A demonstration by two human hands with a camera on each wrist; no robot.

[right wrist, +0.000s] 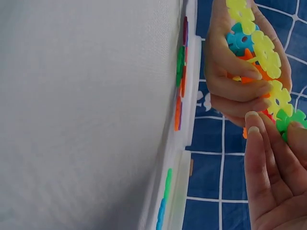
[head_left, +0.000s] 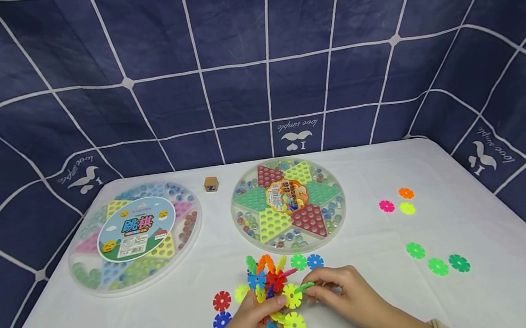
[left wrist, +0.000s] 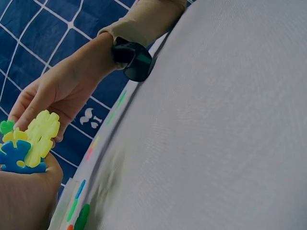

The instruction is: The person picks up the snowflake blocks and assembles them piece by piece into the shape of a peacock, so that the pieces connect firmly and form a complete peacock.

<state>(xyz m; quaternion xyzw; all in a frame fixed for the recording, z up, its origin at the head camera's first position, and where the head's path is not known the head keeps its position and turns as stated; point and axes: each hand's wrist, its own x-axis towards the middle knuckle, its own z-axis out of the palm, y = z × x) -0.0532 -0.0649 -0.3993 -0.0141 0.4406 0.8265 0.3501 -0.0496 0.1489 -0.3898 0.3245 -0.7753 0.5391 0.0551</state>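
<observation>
My left hand (head_left: 247, 327) grips a cluster of interlocked plastic snowflake discs (head_left: 276, 280) in red, blue, orange, yellow and green at the table's near side. Several yellow discs (head_left: 294, 325) stick out of the cluster's lower right. Between thumb and fingers, my right hand (head_left: 346, 295) pinches a green snowflake disc (head_left: 304, 287), seen edge-on right at a yellow disc (head_left: 292, 296) on the cluster. The right wrist view shows that green disc (right wrist: 290, 120) overlapping the yellow one, with the left fingers (right wrist: 235, 86) curled round the cluster. Part of the cluster is hidden by the left hand.
Two round Chinese checkers boards with marbles, one left (head_left: 81, 290) and one centre (head_left: 242, 241), lie behind the hands. A small wooden cube (head_left: 211, 184) sits between them. Loose discs lie beside the left hand (head_left: 222, 301), beyond the cluster (head_left: 315, 261) and at right (head_left: 438, 267).
</observation>
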